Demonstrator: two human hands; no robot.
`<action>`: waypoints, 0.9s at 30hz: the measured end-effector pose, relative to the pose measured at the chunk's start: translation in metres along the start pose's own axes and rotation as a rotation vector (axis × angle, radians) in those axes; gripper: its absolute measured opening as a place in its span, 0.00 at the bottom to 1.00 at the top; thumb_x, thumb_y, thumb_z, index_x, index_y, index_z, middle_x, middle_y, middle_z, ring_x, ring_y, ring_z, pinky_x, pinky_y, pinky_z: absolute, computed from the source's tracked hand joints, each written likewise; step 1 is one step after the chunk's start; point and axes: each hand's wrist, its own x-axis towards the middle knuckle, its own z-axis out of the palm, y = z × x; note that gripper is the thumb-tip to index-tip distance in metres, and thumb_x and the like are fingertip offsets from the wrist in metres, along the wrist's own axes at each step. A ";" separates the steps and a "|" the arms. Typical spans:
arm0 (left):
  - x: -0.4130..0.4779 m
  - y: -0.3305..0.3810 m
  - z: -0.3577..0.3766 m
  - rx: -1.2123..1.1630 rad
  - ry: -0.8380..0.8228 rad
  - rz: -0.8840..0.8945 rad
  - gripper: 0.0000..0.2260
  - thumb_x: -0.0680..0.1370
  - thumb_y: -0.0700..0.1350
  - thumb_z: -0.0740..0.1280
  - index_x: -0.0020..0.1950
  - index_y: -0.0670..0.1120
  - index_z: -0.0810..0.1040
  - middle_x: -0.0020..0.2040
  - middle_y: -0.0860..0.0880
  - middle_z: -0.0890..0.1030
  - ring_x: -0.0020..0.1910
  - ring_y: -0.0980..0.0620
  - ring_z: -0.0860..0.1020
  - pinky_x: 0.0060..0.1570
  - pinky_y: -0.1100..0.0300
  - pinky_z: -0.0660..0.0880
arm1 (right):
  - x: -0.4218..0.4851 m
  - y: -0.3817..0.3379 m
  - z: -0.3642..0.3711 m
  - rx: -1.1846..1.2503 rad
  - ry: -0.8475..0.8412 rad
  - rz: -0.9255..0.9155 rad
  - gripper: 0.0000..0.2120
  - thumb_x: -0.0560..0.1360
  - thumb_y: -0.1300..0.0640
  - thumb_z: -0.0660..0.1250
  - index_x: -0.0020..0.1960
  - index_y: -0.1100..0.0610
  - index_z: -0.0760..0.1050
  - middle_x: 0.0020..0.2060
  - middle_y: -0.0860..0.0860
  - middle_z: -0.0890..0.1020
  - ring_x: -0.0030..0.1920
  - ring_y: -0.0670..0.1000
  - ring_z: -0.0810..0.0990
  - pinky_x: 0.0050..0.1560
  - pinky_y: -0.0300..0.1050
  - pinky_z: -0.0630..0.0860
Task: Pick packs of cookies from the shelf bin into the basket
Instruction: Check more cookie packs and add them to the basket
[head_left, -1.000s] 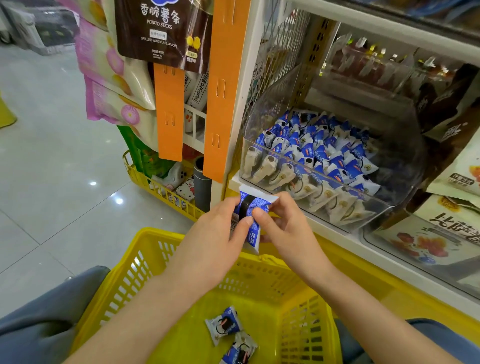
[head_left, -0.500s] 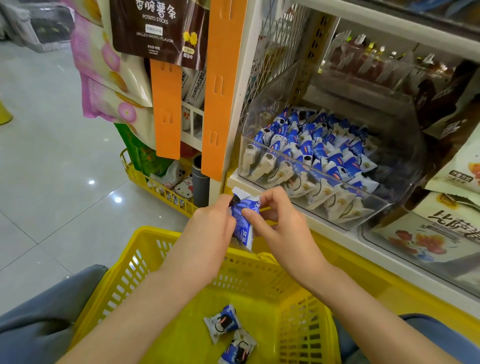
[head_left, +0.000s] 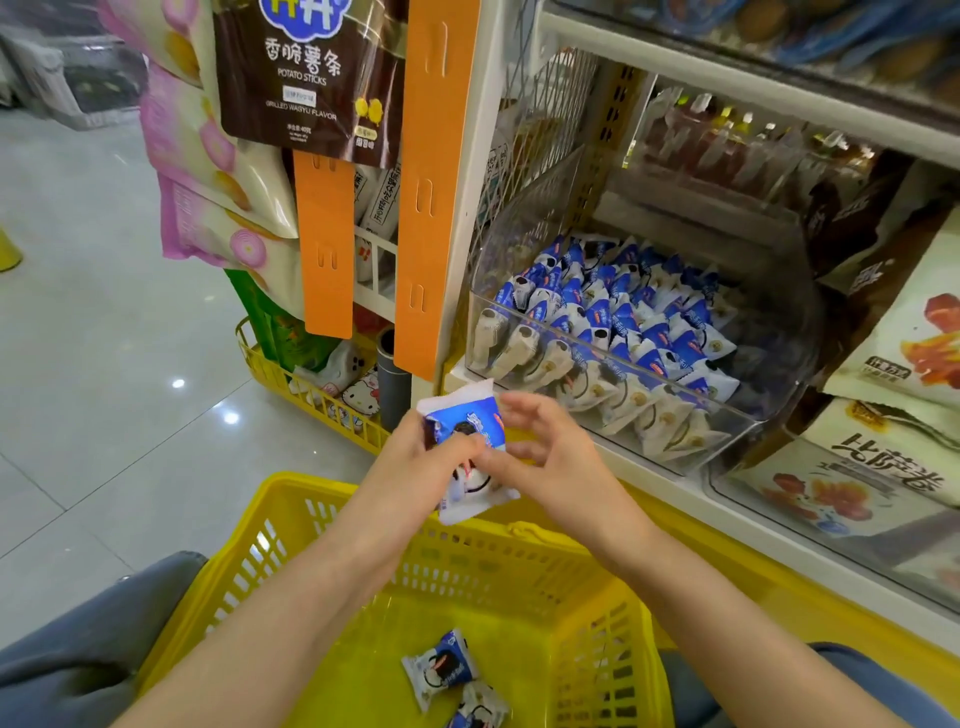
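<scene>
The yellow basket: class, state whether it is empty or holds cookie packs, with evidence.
Not empty: two cookie packs lie on the bottom of the yellow basket. A third pack is held near its far rim.

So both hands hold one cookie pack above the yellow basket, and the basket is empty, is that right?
No, the basket is not empty: the head view shows two packs lying on its floor. The rest stands: the left hand and the right hand hold one pack above it.
</scene>
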 end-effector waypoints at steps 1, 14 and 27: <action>0.001 0.000 0.000 0.024 0.004 0.023 0.09 0.74 0.43 0.68 0.52 0.52 0.76 0.51 0.48 0.83 0.51 0.52 0.81 0.55 0.52 0.76 | 0.001 0.000 -0.002 -0.001 -0.040 0.018 0.19 0.72 0.60 0.70 0.61 0.53 0.70 0.56 0.48 0.78 0.51 0.49 0.80 0.52 0.40 0.77; 0.028 0.040 0.007 0.176 -0.185 0.379 0.06 0.75 0.47 0.67 0.51 0.53 0.79 0.48 0.60 0.83 0.48 0.64 0.80 0.42 0.75 0.71 | 0.005 -0.032 -0.026 -0.114 0.199 -0.332 0.06 0.75 0.58 0.65 0.48 0.48 0.76 0.39 0.39 0.82 0.39 0.38 0.78 0.41 0.29 0.73; 0.083 0.087 0.003 0.036 -0.136 0.430 0.11 0.77 0.45 0.64 0.59 0.47 0.73 0.54 0.48 0.80 0.48 0.47 0.80 0.43 0.50 0.80 | 0.189 -0.036 -0.139 -0.846 0.513 0.155 0.16 0.81 0.57 0.53 0.62 0.66 0.71 0.60 0.64 0.76 0.59 0.61 0.74 0.52 0.45 0.67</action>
